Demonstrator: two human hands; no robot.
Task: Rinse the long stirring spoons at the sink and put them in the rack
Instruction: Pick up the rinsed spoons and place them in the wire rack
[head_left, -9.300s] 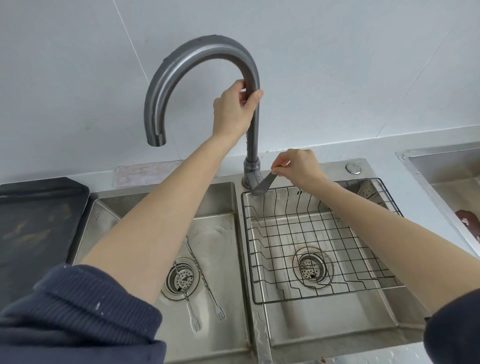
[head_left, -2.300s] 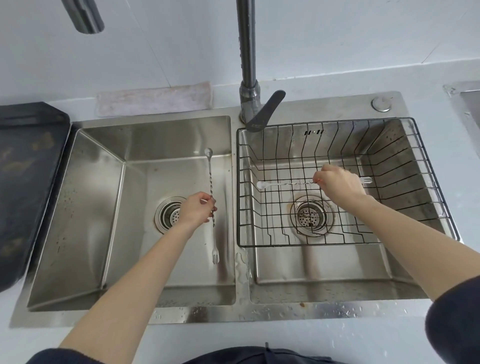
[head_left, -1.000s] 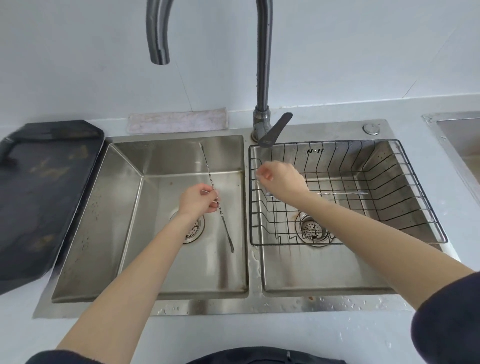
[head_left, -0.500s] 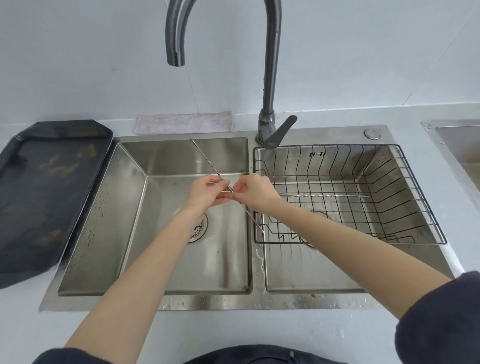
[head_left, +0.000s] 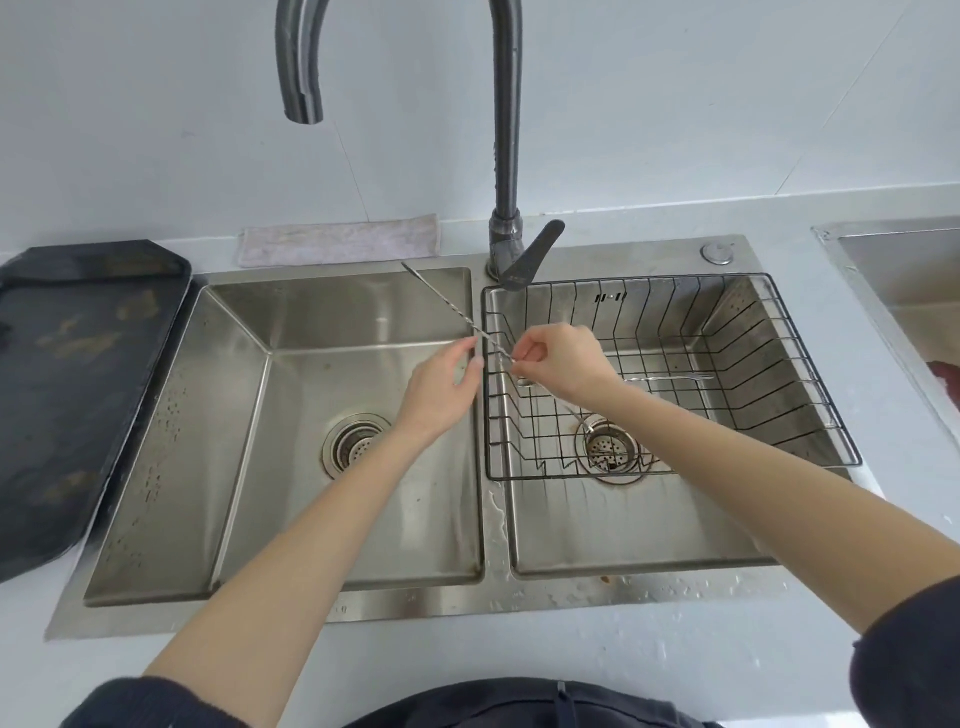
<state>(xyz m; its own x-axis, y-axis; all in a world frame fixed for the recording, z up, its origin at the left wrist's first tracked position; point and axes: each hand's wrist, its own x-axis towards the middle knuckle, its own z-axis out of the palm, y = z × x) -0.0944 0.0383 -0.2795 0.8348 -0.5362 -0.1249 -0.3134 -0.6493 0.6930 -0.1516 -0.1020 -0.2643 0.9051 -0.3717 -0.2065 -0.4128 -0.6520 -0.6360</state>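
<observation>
Over a double sink, the right hand (head_left: 563, 364) pinches a long twisted stirring spoon (head_left: 452, 312) above the wire rack (head_left: 810, 395). The shaft slants up and left past the left hand (head_left: 441, 389), whose fingers are loosely apart beside it. A second spoon (head_left: 670, 379) lies in the rack beyond.

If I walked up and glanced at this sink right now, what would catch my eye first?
Probably the two bare hands meeting over the divider of the double sink: the right hand pinches a long twisted stirring spoon that slants up toward the back left, while the left hand is open beside it. Next, the black wire rack in the right basin, with another spoon already lying in it, and the tall grey faucet arching overhead.
</observation>
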